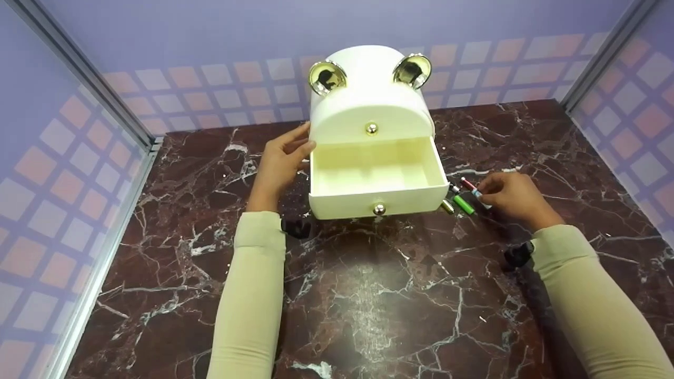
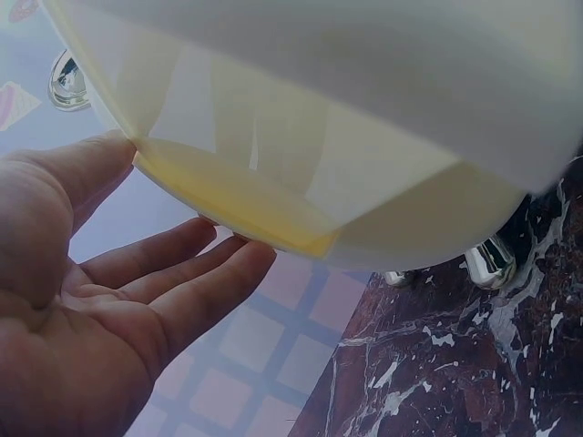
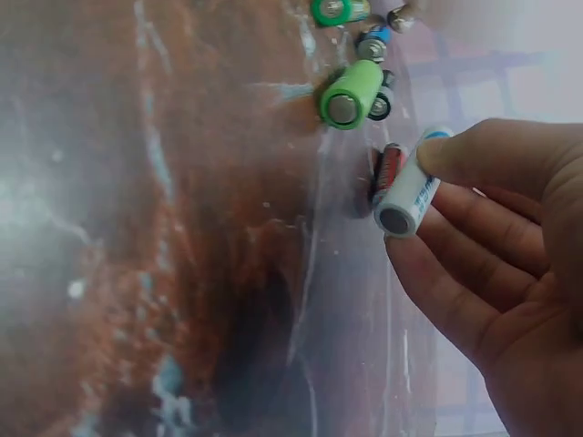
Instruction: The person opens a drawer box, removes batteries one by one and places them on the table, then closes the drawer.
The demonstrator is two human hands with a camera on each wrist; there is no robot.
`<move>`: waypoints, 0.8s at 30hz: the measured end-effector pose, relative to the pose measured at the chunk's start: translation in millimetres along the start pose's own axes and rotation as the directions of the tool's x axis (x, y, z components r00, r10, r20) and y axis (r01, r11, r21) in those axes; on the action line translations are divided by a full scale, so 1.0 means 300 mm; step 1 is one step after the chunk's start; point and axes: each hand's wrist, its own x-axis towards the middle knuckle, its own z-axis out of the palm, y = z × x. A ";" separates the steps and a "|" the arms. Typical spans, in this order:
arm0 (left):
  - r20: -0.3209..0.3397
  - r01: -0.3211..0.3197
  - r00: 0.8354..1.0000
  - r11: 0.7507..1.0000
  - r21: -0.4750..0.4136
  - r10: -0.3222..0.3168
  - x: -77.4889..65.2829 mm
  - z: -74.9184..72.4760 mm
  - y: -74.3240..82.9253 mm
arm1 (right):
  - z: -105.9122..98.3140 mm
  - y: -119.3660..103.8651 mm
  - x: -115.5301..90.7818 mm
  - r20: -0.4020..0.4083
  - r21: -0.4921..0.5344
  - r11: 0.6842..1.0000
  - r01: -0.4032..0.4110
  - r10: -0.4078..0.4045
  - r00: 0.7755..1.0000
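A cream drawer box [image 1: 371, 113] with round metallic discs stands on the marble table, its lower drawer [image 1: 379, 163] pulled out and nothing seen inside. My left hand [image 1: 281, 163] touches the box's left side, with thumb and fairly straight fingertips along the edge in the left wrist view. On the other side, my right hand [image 1: 513, 195] pinches a white battery [image 3: 414, 196] with blue markings between thumb and fingers. Just behind it lies a red battery [image 3: 390, 168]. A thick bright green battery [image 1: 463, 205] is on the table beside the drawer.
More batteries lie close to the box's right side, among them a green-ended one [image 3: 332, 10] and a blue one [image 3: 374, 41]. Patterned panels [image 1: 226, 79] border the dark marble table [image 1: 368, 300] at the back and both sides.
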 end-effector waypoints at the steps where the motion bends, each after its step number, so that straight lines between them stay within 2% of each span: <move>1: 0.001 -0.001 1.000 1.000 -0.001 0.001 0.000 0.000 -0.001 | 0.004 0.001 0.000 0.000 -0.007 1.000 0.010 -0.010 1.000; 8: -0.002 0.001 1.000 1.000 0.009 -0.001 -0.002 0.001 -0.001 | 0.030 0.002 0.004 0.003 -0.082 0.994 0.071 -0.071 0.997; 18: 0.002 0.010 1.000 1.000 0.029 -0.010 0.001 -0.004 -0.002 | 0.041 0.005 0.006 0.002 -0.137 0.986 0.101 -0.101 0.995; 24: 0.001 0.010 1.000 1.000 0.028 -0.010 -0.001 -0.003 -0.002 | 0.044 0.005 0.002 0.000 -0.134 0.986 0.096 -0.097 0.995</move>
